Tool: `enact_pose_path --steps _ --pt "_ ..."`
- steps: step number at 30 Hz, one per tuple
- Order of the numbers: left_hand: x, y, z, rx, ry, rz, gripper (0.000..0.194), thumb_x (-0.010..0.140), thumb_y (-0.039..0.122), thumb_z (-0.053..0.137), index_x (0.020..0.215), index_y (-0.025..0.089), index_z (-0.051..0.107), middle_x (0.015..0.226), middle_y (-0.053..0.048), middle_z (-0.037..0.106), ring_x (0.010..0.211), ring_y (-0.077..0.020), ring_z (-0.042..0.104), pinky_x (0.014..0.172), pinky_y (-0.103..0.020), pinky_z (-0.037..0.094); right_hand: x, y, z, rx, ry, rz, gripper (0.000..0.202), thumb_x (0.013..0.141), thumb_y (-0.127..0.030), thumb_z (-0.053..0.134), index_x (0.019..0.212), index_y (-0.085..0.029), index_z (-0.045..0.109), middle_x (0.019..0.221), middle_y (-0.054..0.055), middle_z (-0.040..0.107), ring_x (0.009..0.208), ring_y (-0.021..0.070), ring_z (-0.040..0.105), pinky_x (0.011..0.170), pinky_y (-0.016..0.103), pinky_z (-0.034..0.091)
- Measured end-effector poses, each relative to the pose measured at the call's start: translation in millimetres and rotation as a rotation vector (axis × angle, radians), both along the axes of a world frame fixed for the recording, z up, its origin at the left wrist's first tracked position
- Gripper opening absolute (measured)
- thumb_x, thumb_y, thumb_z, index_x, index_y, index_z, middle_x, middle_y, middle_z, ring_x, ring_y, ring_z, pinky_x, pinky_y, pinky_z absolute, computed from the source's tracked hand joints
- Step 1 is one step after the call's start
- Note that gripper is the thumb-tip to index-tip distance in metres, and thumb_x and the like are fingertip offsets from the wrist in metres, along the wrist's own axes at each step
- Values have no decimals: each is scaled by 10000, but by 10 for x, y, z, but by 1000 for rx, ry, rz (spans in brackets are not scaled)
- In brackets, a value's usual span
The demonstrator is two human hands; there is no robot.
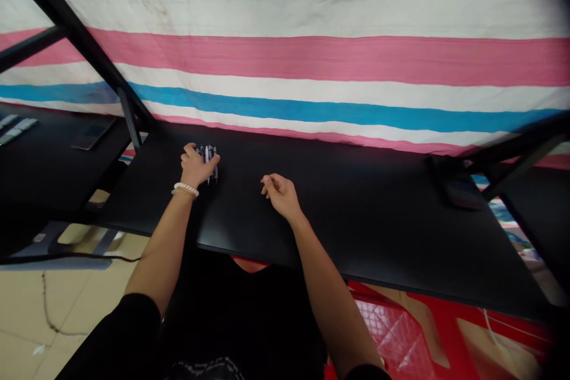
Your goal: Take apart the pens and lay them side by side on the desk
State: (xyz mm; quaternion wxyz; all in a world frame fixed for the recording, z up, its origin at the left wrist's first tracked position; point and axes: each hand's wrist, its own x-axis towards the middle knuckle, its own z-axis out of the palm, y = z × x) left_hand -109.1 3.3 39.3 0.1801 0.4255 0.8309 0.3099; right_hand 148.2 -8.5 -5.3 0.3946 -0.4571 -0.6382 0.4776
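Observation:
Several slim pens, grey and white, lie side by side in a bunch (214, 155) on the black table, towards its left end. My left hand (195, 165), with a white bracelet at the wrist, rests at the left side of the bunch, its fingers spread and its thumb reaching over the pens. To the right, apart from the pens, my right hand (280, 193) is above the table with its fingers curled and thumb against them. Whatever it may hold is too small to make out.
The black table (378, 219) has a dark object (458, 187) at its right end. Black metal frame bars (80, 35) slant on both sides, before a striped sheet (312, 59). A phone-like object (94, 133) lies on the left table. A red chair (401, 332) stands below right.

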Motion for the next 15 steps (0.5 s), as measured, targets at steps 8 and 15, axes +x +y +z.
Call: enact_pose_path --steps 8,15 --pt "397 218 13 -20 25 -126 785 549 -36 775 1247 148 467 1181 -285 612 1224 -526 578 1064 -637 352 -5 19 -62 52 -39 1 261 928 -440 572 839 -207 649 655 14 663 581 152 620 562 265 475" --pt "831 168 -59 371 -494 -433 415 621 -34 645 956 212 640 748 -22 618 805 -265 645 921 -422 450 -10 -18 -75 114 -9 -7 382 788 -382 732 1116 -221 618 837 16 697 675 160 628 627 292 521"
